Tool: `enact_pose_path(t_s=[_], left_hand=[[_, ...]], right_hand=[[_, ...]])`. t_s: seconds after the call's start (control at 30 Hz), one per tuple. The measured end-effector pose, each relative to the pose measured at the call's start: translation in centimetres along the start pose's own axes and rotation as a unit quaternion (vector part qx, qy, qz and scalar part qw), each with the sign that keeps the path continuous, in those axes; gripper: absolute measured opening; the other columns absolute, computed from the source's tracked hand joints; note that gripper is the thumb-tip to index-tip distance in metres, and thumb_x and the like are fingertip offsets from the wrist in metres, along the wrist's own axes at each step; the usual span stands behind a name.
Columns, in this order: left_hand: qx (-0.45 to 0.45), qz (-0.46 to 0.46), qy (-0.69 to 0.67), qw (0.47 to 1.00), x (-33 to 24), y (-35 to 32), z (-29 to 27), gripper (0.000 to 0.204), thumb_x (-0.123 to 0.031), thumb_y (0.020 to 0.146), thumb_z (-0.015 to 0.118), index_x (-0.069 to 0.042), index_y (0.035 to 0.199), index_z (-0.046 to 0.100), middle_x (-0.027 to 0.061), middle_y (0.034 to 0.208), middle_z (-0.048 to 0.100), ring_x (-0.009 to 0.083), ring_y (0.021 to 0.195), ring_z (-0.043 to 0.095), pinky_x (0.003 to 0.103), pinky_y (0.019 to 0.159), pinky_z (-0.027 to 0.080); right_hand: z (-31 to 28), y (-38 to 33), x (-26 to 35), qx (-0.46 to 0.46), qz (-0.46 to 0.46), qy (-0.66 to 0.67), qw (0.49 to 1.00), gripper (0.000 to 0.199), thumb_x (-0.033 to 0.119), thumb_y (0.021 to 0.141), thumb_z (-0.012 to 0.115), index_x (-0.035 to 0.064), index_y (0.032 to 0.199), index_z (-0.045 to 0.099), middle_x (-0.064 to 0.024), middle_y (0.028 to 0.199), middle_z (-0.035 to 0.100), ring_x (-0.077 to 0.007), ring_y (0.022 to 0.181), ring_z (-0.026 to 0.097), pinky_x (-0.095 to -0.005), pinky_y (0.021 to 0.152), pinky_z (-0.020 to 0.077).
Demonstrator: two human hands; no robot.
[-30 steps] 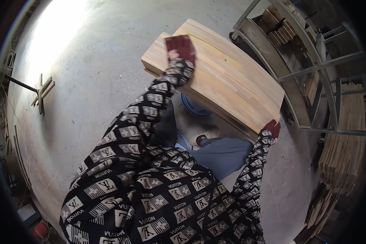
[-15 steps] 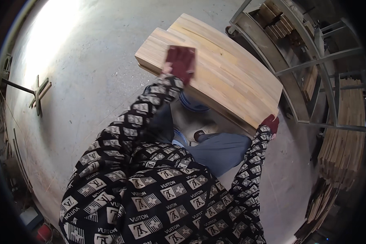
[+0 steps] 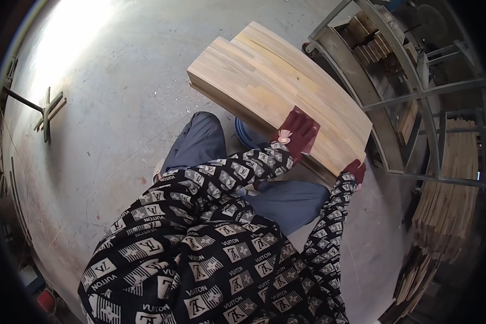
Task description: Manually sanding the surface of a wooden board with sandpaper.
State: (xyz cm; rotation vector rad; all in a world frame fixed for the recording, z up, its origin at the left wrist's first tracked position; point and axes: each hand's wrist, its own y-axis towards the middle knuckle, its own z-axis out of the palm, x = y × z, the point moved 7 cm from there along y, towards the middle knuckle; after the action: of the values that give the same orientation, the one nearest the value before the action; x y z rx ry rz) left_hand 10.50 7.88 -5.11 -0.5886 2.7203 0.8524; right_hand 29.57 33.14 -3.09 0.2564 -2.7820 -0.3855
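Note:
A pale stack of laminated wooden panels [image 3: 264, 70] lies in front of my knees, its top face showing light and yellowish strips. Spread flat over that face, near its right part, my left hand [image 3: 297, 132] in a dark red glove presses a dark red sheet of sandpaper [image 3: 312, 143] against the wood. My right hand [image 3: 355, 170], gloved alike, is closed around the near right corner of the top panel; some of its fingers are hidden. Beneath the stack, a blue round tub or bucket [image 3: 244, 134] shows in part.
A grey metal rack [image 3: 397, 94] holding wood pieces stands close beyond the panels' right end. Stacked boards [image 3: 448, 205] lie at the far right. To the left on the concrete floor [image 3: 108, 135] is a metal stand with crossed feet [image 3: 48, 116].
My left hand has slid the sandpaper across the top panel, from its left end toward the right and nearer to me. My right hand stays at the corner.

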Motion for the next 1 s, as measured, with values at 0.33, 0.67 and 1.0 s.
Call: enact_pose_path(t_s=[0.33,0.67,1.0], left_hand=[[-0.013,-0.251,0.213,0.944,21.9,-5.2,-14.9,0.062,-0.031,0.087,0.057,-0.011,0.145,0.046,0.0163,0.152,0.043,0.0437,0.139,0.037,0.057,0.118,0.027],[0.085,-0.085,0.466,0.877,8.3,0.5,-0.9,0.072,-0.029,0.085,0.053,-0.014,0.154,0.038,0.0180,0.158,0.035,0.0414,0.151,0.024,0.055,0.125,0.016],[0.043,-0.080,0.137,0.986,15.5,-1.8,-9.1,0.071,-0.033,0.084,0.067,-0.015,0.150,0.047,0.0123,0.156,0.043,0.0412,0.149,0.029,0.052,0.126,0.015]], right_hand=[[0.7,0.5,-0.7,0.004,0.013,-0.005,1.000,0.053,0.046,0.099,0.048,0.0051,0.131,0.062,-0.0245,0.119,0.069,-0.0434,0.110,0.066,-0.0525,0.093,0.0521],[0.3,0.3,-0.2,-0.027,-0.028,0.015,0.999,0.049,0.044,0.100,0.050,0.0046,0.125,0.064,-0.0248,0.113,0.071,-0.0437,0.104,0.068,-0.0532,0.088,0.0536],[0.6,0.4,-0.5,0.002,-0.009,0.008,1.000,0.053,0.046,0.100,0.049,0.0048,0.131,0.062,-0.0244,0.120,0.069,-0.0436,0.110,0.066,-0.0531,0.094,0.0519]])
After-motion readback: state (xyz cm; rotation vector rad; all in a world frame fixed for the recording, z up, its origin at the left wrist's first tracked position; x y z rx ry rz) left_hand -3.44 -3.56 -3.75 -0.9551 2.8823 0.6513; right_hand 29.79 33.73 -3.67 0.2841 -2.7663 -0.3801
